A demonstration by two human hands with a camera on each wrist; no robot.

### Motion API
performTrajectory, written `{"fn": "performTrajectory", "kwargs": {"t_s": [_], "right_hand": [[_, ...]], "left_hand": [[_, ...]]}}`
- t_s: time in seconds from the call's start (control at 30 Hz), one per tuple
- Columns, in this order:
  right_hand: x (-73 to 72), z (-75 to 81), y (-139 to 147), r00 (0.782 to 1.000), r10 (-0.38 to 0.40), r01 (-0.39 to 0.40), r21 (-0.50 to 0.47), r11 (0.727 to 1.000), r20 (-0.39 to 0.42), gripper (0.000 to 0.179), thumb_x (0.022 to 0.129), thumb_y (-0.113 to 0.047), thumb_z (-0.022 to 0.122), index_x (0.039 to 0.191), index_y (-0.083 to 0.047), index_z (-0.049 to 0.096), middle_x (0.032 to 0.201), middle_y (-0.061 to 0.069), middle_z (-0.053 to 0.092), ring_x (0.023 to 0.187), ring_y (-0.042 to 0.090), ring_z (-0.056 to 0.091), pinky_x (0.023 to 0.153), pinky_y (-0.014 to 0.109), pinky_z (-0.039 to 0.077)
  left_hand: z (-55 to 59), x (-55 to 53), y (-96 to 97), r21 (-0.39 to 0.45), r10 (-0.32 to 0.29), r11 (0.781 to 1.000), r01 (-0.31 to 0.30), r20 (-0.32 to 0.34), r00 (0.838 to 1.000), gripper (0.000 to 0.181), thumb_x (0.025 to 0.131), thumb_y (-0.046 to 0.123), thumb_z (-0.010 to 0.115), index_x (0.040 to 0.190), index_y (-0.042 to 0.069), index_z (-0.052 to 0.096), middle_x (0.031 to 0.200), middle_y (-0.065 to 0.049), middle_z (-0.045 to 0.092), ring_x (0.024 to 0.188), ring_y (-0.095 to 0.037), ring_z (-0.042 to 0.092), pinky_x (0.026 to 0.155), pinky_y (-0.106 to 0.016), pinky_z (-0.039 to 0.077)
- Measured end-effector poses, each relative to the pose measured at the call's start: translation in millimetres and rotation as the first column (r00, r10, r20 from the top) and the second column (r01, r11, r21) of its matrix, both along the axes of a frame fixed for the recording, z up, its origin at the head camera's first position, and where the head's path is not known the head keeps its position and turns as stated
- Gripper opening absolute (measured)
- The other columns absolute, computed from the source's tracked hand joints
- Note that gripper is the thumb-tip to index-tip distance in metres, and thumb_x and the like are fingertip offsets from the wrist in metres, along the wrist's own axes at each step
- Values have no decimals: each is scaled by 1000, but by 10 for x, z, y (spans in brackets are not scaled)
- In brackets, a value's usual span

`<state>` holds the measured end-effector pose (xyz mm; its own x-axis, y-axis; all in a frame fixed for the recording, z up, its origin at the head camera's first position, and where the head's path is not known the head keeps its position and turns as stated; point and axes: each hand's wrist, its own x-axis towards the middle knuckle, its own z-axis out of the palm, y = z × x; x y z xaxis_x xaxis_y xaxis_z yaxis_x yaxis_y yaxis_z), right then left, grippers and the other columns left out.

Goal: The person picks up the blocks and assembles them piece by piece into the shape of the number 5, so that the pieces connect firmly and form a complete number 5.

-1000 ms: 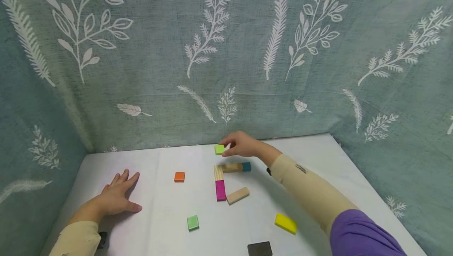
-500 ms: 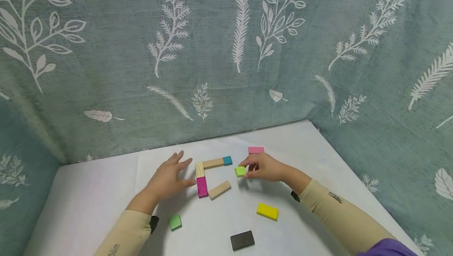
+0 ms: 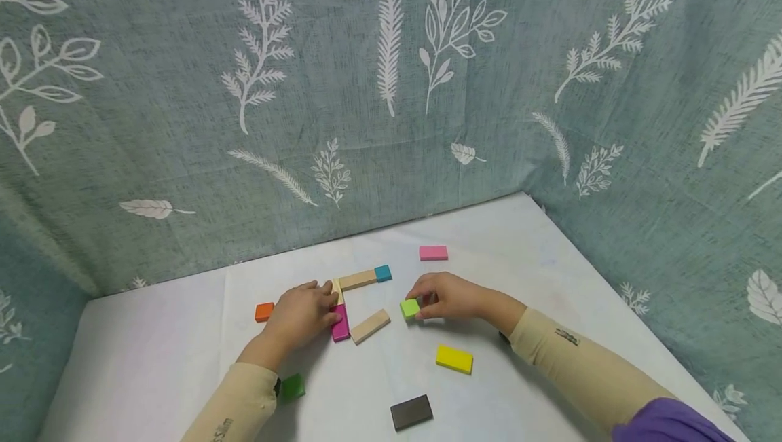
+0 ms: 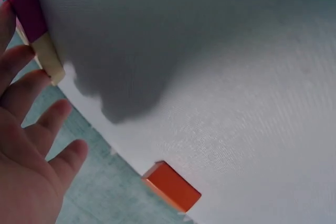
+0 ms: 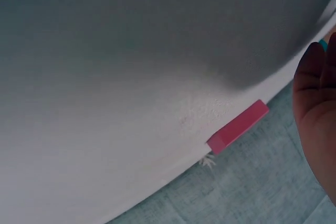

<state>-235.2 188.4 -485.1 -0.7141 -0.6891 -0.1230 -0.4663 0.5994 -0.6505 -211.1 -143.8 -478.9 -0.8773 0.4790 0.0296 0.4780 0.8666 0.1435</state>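
My right hand (image 3: 449, 296) pinches a lime green block (image 3: 409, 308) between thumb and fingers, low over the white table. The right wrist view leaves that block out of sight. On the left, my left hand (image 3: 302, 320) reaches to a magenta block (image 3: 340, 324) and a pale wooden block (image 4: 48, 59) set end to end; its thumb lies on the magenta one and its fingers, loosely extended, touch along the side. From the pale block's far end, a tan wooden block (image 3: 358, 280) runs rightward to a small blue block (image 3: 383, 273). Another wooden block (image 3: 370, 326) slants beside the magenta block.
An orange block (image 3: 264, 311) and a green block (image 3: 293, 386) lie near my left arm. Yellow (image 3: 455, 359) and dark brown (image 3: 412, 413) blocks are closer to me. A pink block (image 3: 433, 253) sits toward the back, before the leaf-patterned cloth (image 3: 366, 157).
My left hand has come from the left side of the table onto the magenta and pale blocks. My right hand has brought the lime green block from the back toward me.
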Motion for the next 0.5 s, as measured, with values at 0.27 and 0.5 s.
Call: {"fn": "performTrajectory", "kwargs": {"t_s": [0.27, 0.5], "right_hand": [[-29, 49, -114, 997, 55, -49, 115, 992, -53, 33, 90, -26, 77, 123, -21, 73, 109, -12, 66, 87, 3, 58, 82, 18, 53], [-30, 38, -166, 992, 97, -81, 182, 980, -79, 36, 89, -26, 79, 124, -21, 73, 110, -10, 65, 85, 6, 55, 77, 18, 51]], "left_hand": [[-38, 6, -36, 49, 44, 998, -47, 64, 997, 49, 88, 35, 77, 131, 11, 69, 145, -11, 59, 132, -41, 55, 109, -55, 46], [-82, 13, -46, 56, 40, 998, -43, 53, 998, 51, 88, 35, 77, 132, 11, 68, 146, -11, 58, 131, -40, 57, 108, -54, 47]]}}
